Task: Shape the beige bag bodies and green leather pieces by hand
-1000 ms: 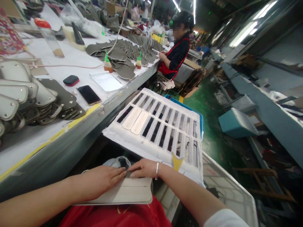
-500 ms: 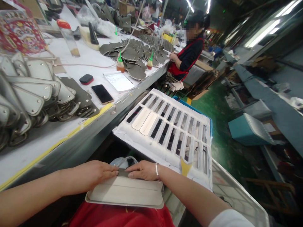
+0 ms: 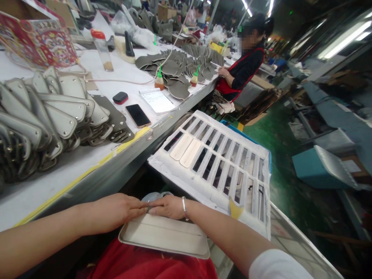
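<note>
The left hand (image 3: 116, 211) lies flat, palm down, on the far edge of a pale rectangular panel (image 3: 165, 234) that rests across the person's lap on a red apron (image 3: 151, 265). The right hand (image 3: 167, 206), a bangle at its wrist, meets it fingertip to fingertip on the same edge; both press down with fingers nearly straight, gripping nothing. Something small and dark seems caught under the fingertips, too hidden to name.

In the one head view, the step in hand looks like pressing or smoothing along the panel's far edge — perhaps a fold or glued seam. The next move would likely call for even pressure spread outward along that edge, with the panel kept from sliding off the lap.

Just beyond the hands stands a white slotted rack (image 3: 215, 159), two pale strips (image 3: 186, 147) lying in its slots. On the workbench (image 3: 95, 162) to the left are stacked grey pieces (image 3: 49, 116), a phone (image 3: 138, 115) and glue bottles (image 3: 159, 79). Farther along, another person (image 3: 242, 66) works at the bench.
</note>
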`<state>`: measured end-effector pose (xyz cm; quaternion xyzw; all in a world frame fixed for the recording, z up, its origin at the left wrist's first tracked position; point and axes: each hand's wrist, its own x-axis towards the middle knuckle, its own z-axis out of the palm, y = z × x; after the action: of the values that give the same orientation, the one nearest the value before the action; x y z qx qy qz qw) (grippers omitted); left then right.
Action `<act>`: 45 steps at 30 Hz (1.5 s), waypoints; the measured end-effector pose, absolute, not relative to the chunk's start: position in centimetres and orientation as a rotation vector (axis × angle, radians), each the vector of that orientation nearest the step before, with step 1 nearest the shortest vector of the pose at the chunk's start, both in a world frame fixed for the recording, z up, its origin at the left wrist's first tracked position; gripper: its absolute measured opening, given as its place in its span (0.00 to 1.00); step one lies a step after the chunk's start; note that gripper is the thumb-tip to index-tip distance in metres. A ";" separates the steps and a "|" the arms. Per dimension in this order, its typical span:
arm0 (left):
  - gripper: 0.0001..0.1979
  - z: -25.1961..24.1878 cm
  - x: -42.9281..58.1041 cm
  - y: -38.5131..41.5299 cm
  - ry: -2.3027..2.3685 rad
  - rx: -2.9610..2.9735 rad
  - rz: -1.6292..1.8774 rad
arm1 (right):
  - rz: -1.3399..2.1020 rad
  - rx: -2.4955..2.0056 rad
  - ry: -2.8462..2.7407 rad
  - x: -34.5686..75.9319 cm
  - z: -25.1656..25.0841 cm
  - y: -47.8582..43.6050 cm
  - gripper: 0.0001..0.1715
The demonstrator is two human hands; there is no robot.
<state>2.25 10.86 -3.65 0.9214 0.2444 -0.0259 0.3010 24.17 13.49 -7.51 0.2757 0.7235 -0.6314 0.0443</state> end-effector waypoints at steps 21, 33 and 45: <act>0.15 -4.3 11.9 2.3 0.883 2.570 0.207 | -1.103 2.351 2.661 37.0 -3.0 -0.9 0.12; 0.12 -4.4 16.6 -0.5 1.049 2.593 0.114 | -0.540 2.209 2.722 35.3 -5.7 -6.1 0.11; 0.10 -4.2 17.8 -1.0 1.179 2.569 0.099 | -0.155 2.154 2.568 33.5 -5.2 -6.2 0.08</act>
<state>17.79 -0.96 -4.16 0.8972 0.4116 0.0345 0.1560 33.50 -6.19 -5.15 0.6382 0.7611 -0.0460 -0.1067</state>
